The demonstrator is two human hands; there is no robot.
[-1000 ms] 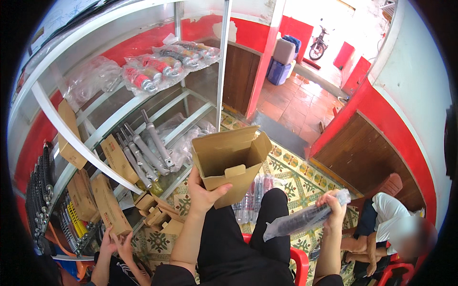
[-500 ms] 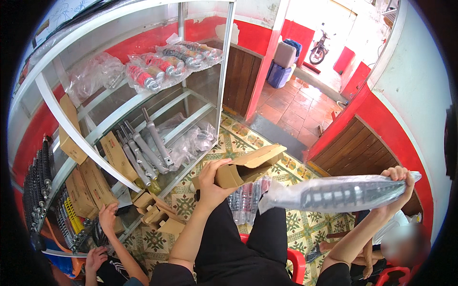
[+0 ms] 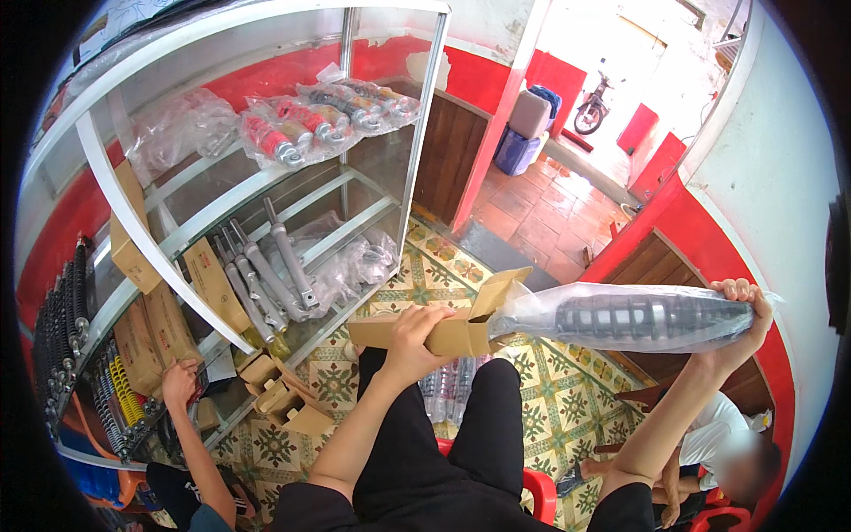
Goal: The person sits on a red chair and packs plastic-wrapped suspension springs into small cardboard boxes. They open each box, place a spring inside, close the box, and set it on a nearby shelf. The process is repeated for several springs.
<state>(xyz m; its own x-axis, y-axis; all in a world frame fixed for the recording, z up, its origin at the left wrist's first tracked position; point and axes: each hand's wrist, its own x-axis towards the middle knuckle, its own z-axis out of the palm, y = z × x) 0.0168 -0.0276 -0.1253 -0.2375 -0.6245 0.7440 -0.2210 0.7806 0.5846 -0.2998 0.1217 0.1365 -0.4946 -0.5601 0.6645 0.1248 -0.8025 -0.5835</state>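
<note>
My left hand (image 3: 415,344) is wrapped around a long brown cardboard box (image 3: 464,339) above my lap, its end flap standing up on the right. My right hand (image 3: 746,312) grips the far right end of a dark shock absorber (image 3: 634,317) with a coil spring, wrapped in clear plastic. The shock absorber lies level, and its left end is at the box's open mouth. Whether the tip has gone inside is hard to tell. Below the box, between my knees, are several plastic-wrapped shock absorbers (image 3: 448,390), partly hidden.
A glass display cabinet (image 3: 266,191) on the left holds wrapped shock absorbers (image 3: 288,124), grey fork tubes (image 3: 288,257) and boxes (image 3: 155,341). Open cartons (image 3: 288,399) lie beside it. One person's hand (image 3: 180,381) touches the boxes; another person (image 3: 718,426) sits at lower right.
The box has turned so its mouth faces right, and the shock absorber's left end has come up to it. At lower left, the other person's second hand has left view.
</note>
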